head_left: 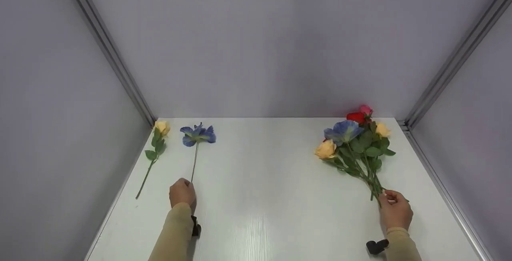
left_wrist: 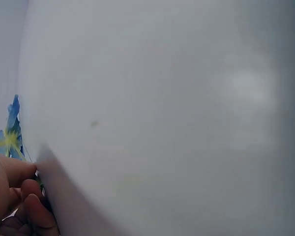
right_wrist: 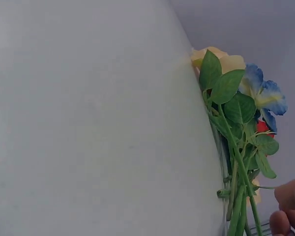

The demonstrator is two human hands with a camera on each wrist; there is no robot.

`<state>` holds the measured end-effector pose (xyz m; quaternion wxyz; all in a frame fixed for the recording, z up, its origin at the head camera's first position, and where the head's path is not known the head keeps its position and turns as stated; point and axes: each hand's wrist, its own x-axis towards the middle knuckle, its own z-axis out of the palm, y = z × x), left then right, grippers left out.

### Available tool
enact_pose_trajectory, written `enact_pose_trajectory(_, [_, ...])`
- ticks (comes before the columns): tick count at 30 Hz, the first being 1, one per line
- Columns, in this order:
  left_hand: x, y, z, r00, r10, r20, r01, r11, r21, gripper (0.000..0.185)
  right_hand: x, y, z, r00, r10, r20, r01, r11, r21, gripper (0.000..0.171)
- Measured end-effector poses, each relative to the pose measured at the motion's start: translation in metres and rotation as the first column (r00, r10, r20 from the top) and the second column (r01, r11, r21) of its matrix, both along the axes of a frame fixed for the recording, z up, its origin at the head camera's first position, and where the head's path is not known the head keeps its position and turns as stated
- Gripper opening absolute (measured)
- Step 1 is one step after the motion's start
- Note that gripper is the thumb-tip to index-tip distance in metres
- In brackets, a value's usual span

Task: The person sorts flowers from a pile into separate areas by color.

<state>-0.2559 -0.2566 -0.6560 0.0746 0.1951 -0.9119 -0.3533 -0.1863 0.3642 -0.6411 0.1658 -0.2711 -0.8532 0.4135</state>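
At the far left of the white tabletop (head_left: 256, 161) lies a single yellow rose (head_left: 162, 127), its leafy stem slanting down toward the near left, with a metal post (head_left: 106, 41) rising behind it between two grey walls. Just to its right lies a lone blue flower (head_left: 198, 135), bloom toward the back wall (head_left: 240, 53). The left hand (head_left: 182, 192) grasps the lower end of its thin stem, thumb and fingers curled in; a tan sleeve (head_left: 172, 233) and a small black device (head_left: 195, 227) are at that wrist.

Well apart, on the right side, lies a bunch of flowers (head_left: 365, 141): from left to right, a peach rose (head_left: 326, 149), a blue bloom (head_left: 345, 131), a red rose (head_left: 356, 117), a pink rose (head_left: 365, 109) and a pale yellow rose (head_left: 383, 129), above green leaves and gathered stems. At the stem ends, the right hand (head_left: 396, 211) has its thumb and forefinger together, seemingly pinching one stem of the bunch, though which one is hard to make out. Another black device (head_left: 377, 247) is at this wrist.
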Motion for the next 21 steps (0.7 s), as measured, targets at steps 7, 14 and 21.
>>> enact_pose_trajectory(7, [-0.001, -0.012, -0.001, 1.0, 0.017, 0.009, -0.017, 1.0, 0.003, 0.019, 0.001, 0.007, -0.018, 0.998, 0.016, 0.066, -0.01, 0.996, -0.086, 0.039])
enact_pose_trajectory(14, [-0.002, -0.02, -0.005, 1.0, 0.014, 0.02, -0.015, 0.999, 0.042, 0.023, 0.0, 0.008, -0.023, 0.996, 0.027, 0.084, -0.02, 0.997, -0.081, 0.037])
enact_pose_trajectory(21, [-0.002, -0.017, -0.006, 0.998, 0.012, 0.064, -0.016, 0.998, 0.063, 0.023, -0.001, 0.011, -0.023, 0.992, 0.027, 0.12, -0.017, 0.997, -0.08, 0.038])
